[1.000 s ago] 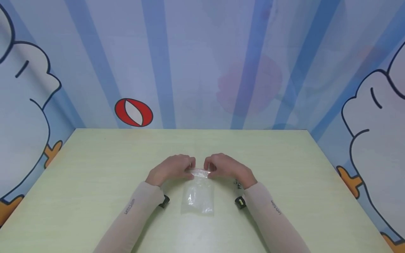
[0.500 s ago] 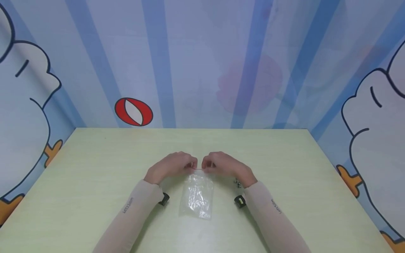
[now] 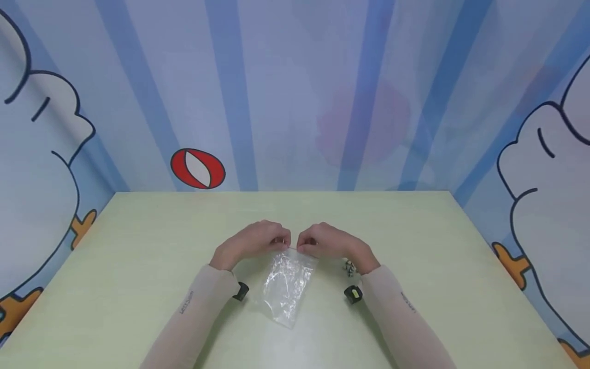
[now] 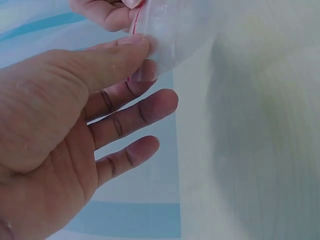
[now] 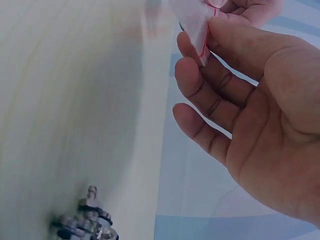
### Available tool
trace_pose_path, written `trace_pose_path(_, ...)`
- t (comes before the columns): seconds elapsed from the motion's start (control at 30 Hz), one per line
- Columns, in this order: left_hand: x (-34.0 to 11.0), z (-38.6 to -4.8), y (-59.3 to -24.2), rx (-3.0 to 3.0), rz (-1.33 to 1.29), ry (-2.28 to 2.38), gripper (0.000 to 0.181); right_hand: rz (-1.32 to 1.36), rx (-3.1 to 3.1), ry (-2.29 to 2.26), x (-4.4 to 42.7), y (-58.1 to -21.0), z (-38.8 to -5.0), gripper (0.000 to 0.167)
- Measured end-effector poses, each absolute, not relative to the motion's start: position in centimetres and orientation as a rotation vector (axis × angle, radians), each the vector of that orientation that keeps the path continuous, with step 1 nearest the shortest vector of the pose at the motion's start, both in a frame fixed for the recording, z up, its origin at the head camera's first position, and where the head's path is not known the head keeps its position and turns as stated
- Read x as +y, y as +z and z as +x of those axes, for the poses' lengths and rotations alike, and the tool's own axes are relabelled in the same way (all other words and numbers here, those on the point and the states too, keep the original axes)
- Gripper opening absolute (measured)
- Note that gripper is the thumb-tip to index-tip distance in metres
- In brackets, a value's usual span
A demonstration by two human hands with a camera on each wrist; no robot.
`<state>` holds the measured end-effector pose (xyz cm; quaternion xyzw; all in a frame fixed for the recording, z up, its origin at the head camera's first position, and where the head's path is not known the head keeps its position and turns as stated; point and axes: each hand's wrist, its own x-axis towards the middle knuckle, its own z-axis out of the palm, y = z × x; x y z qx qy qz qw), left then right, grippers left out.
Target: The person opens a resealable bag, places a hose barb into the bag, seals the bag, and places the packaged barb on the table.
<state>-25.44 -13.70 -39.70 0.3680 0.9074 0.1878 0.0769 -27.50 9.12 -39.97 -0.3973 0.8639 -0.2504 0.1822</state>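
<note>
A clear plastic zip bag (image 3: 287, 289) with a red line along its top hangs down between both hands over the middle of the table. My left hand (image 3: 253, 242) pinches the left part of the top edge between thumb and index finger; its other fingers spread out below in the left wrist view. My right hand (image 3: 333, 242) pinches the right part of that edge, the remaining fingers loosely bent. Beside the right wrist lies a small heap of shiny metal pieces (image 5: 90, 220), too blurred to name exactly.
A pale wood-grain table (image 3: 184, 215) spreads around the hands. Behind it rises a blue striped backdrop (image 3: 295, 102) with cartoon figures at both sides. A black wrist camera (image 3: 353, 294) sits under the right sleeve, close to the metal pieces.
The bag has swung so its lower end tilts toward the left and nearer the person. Both hands have come closer together on its top edge, and the view has shifted slightly.
</note>
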Motion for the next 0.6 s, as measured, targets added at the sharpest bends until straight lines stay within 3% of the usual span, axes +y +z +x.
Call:
trace_pose_path(0.17,-13.7,-25.4,-39.7,2.743,1.045,0.605,0.004,-1.131,2.408,-0.747,9.4,-39.9,-27.5,0.015)
trace_pose_path(0.6,-14.5,-25.1,-38.0,2.867,0.917,0.69,0.019,-1.223,2.368,-0.9,10.2,-38.4,-27.3,0.015)
